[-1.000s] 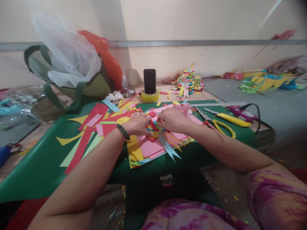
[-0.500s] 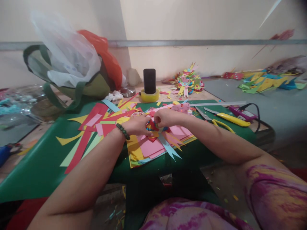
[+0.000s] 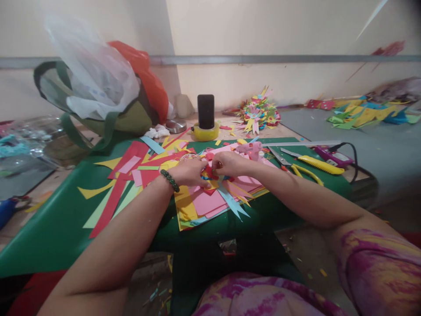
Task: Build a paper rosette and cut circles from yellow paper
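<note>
A small rosette of coloured paper (image 3: 214, 184), in red, yellow and blue, lies between my hands. Light blue ribbon tails (image 3: 233, 202) and orange ones hang from it towards me. My left hand (image 3: 191, 172), with a green bead bracelet at the wrist, is closed around its left edge. From the right, my right hand (image 3: 230, 163) bends over the rosette with its fingers pinched at the red part; whether a small piece sits in the pinch is hidden. Under both lies a stack of pink and yellow paper sheets (image 3: 205, 204). A pink glue gun (image 3: 251, 150) lies just beyond my right wrist.
Scissors (image 3: 304, 172), a yellow utility knife (image 3: 320, 164) and a purple device (image 3: 334, 157) lie to the right on the green mat (image 3: 62, 210). Paper strips (image 3: 113, 199) cover the left. Behind stand a phone (image 3: 205, 112) on a tape roll, finished paper flowers (image 3: 259, 114) and a bag (image 3: 131, 116).
The fingers of my right hand have shifted slightly, showing more of the red part of the rosette. My left hand keeps its hold.
</note>
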Tool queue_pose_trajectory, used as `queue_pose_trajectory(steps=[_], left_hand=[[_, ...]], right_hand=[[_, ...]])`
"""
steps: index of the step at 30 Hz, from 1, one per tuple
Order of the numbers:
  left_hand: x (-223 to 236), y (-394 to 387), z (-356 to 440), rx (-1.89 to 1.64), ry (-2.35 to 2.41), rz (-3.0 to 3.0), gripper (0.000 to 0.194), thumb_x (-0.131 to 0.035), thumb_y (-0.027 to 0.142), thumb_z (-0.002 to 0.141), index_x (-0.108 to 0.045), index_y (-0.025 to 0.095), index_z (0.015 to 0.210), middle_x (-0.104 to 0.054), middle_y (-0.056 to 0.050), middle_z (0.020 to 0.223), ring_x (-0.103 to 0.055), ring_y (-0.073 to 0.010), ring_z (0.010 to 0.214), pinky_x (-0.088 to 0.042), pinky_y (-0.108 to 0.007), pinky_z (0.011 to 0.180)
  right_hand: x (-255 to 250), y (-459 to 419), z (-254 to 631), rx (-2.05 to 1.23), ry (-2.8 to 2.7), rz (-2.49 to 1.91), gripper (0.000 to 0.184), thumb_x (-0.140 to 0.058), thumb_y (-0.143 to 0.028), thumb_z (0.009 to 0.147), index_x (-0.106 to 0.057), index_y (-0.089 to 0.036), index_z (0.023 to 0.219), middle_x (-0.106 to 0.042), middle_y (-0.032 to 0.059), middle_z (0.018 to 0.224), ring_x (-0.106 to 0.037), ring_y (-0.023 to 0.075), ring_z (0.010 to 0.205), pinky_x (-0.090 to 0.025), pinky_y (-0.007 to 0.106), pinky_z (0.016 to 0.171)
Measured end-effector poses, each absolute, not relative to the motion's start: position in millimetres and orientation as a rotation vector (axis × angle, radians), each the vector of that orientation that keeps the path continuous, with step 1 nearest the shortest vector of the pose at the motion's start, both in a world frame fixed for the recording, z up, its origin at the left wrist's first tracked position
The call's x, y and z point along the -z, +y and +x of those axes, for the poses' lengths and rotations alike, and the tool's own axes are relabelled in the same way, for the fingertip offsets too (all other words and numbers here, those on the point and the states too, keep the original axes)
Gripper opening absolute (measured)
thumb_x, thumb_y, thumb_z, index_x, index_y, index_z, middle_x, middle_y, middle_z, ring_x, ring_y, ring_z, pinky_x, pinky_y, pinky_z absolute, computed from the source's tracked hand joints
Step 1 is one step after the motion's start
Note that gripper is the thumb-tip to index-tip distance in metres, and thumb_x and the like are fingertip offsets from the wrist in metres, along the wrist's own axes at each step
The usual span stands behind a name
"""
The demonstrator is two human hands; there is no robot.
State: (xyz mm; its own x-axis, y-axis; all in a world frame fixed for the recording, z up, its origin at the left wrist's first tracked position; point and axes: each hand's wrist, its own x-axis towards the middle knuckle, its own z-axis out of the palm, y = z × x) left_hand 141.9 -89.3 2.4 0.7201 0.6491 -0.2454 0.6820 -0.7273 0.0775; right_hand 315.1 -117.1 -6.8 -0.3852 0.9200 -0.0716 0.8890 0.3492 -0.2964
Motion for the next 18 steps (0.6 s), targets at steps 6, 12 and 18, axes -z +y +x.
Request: queue_pose_trajectory(steps=[6, 12, 18], left_hand=[[-0.3, -87.7, 140.8, 0.295, 1.081, 2.785, 0.049, -0.068, 0.058, 0.068, -0.059, 0.021, 0.099, -0.063, -0.011, 0.110, -0.057, -0.0302, 0.103, -0.043, -0.036, 0.078], [2.3, -87.0, 139.7, 0.257, 1.059, 2.807, 0.049, -0.068, 0.056, 0.068, -0.061, 0.020, 0.101, -0.064, -0.010, 0.106, -0.058, -0.0282, 0.101, -0.043, -0.032, 0.076], [-1.1, -90.2, 140.0, 0.268, 1.085, 2.789, 0.051, -0.069, 0.054, 0.069, -0.062, 0.018, 0.104, -0.063, -0.012, 0.110, -0.058, -0.0285, 0.100, -0.043, -0.032, 0.076]], right_hand=[[7.8, -120.3, 311.1, -0.410, -2.432, -1.789, 0.015, -0.060, -0.017, 0.078, -0.074, -0.016, 0.081, -0.072, 0.0035, 0.078, -0.061, 0.0137, 0.069, -0.036, 0.023, 0.057], [10.6, -122.6, 307.4, -0.386, -2.387, -1.792, 0.010, -0.062, -0.019, 0.077, -0.072, -0.018, 0.077, -0.072, 0.0018, 0.080, -0.061, 0.0147, 0.072, -0.035, 0.023, 0.058], [13.7, -115.4, 315.1, -0.333, -2.319, -1.706, 0.021, -0.068, -0.021, 0.076, -0.064, -0.017, 0.096, -0.070, 0.0027, 0.089, -0.060, 0.0157, 0.075, -0.034, 0.023, 0.059]])
